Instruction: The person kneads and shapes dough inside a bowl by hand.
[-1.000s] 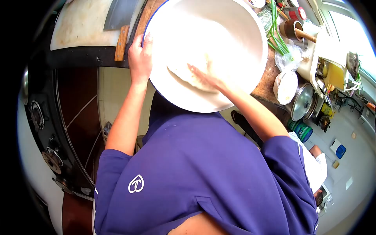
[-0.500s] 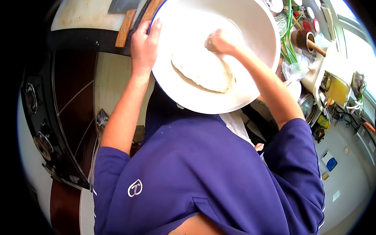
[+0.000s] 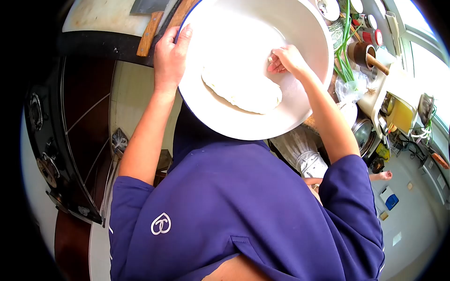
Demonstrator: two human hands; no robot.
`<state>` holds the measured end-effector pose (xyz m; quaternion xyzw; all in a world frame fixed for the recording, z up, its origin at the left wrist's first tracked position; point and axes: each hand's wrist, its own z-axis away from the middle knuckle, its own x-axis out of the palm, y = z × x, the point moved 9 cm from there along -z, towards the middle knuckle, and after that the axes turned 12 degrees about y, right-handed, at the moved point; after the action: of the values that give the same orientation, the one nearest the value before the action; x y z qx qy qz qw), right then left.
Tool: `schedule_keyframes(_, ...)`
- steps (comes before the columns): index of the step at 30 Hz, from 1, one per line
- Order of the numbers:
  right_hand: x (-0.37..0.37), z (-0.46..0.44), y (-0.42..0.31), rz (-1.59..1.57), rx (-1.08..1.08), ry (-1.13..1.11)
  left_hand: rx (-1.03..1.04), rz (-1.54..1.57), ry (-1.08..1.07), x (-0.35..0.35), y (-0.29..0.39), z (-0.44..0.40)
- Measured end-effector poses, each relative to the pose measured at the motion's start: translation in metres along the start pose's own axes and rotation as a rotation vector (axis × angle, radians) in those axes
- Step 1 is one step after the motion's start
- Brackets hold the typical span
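A large white basin (image 3: 304,42) with a blue rim holds a pale, overexposed mass of dough (image 3: 243,96) on its near side. My left hand (image 3: 169,61) grips the basin's left rim, thumb on top and fingers beneath. Inside the basin, to the right of the dough, my right hand (image 3: 287,61) is curled with its fingers bent in. A small whitish bit shows at its fingertips; what the fingers enclose is hidden. Glare hides the dough's upper edge.
A cleaver (image 3: 150,33) with a wooden handle lies at the upper left by a cutting board (image 3: 101,14). Green onions (image 3: 346,51), jars (image 3: 370,36) and a brown mortar (image 3: 360,54) stand right of the basin. Another person's hand (image 3: 385,175) shows at the lower right.
My right hand has lifted from the dough and moved right and slightly nearer, its fingers now in view. My left hand keeps its hold on the rim. Another person's arm has come into view.
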<state>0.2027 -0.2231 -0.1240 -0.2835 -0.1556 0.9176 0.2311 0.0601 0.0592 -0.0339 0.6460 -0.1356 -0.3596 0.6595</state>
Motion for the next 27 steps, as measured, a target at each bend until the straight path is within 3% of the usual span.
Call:
schedule_keyframes(3,0.029,-0.015,-0.067,0.040,-0.235,0.029,0.002,-0.010,0.003,0.002,0.000,-0.002)
schedule_keyframes(6,0.050,-0.017,-0.108,-0.187,-0.249,-0.012,-0.006,-0.015,0.012,0.000,-0.001,0.000)
schedule_keyframes(9,0.037,-0.011,-0.077,-0.305,-0.335,0.040,-0.018,-0.010,0.015,0.002,-0.002,-0.001)
schedule_keyframes(10,0.029,-0.007,-0.055,-0.197,-0.313,0.014,-0.017,-0.011,0.010,0.001,-0.004,-0.002)
schedule_keyframes(11,0.020,0.006,-0.031,-0.227,-0.148,0.027,-0.024,-0.014,0.001,0.001,-0.005,-0.001)
schedule_keyframes(13,-0.001,0.013,-0.001,-0.138,-0.034,0.099,-0.023,-0.010,0.000,0.002,-0.004,-0.001)
schedule_keyframes(15,0.007,-0.004,-0.020,0.099,-0.240,0.099,-0.024,-0.020,-0.002,0.001,-0.004,-0.001)
schedule_keyframes(17,0.021,-0.006,-0.074,0.182,-0.378,0.242,-0.025,-0.036,-0.007,0.001,-0.003,0.000)
schedule_keyframes(19,0.046,-0.016,-0.121,0.055,-0.445,0.211,-0.015,-0.040,0.011,0.002,-0.002,0.000)
schedule_keyframes(22,0.041,-0.017,-0.094,-0.168,-0.503,0.177,-0.032,-0.028,0.008,0.001,-0.009,0.000)
schedule_keyframes(25,0.023,0.007,-0.042,0.407,-0.558,0.044,-0.041,-0.013,-0.002,0.004,-0.004,0.002)
schedule_keyframes(27,0.014,0.018,-0.008,0.005,-0.146,-0.013,-0.035,-0.029,0.006,0.002,-0.004,0.000)
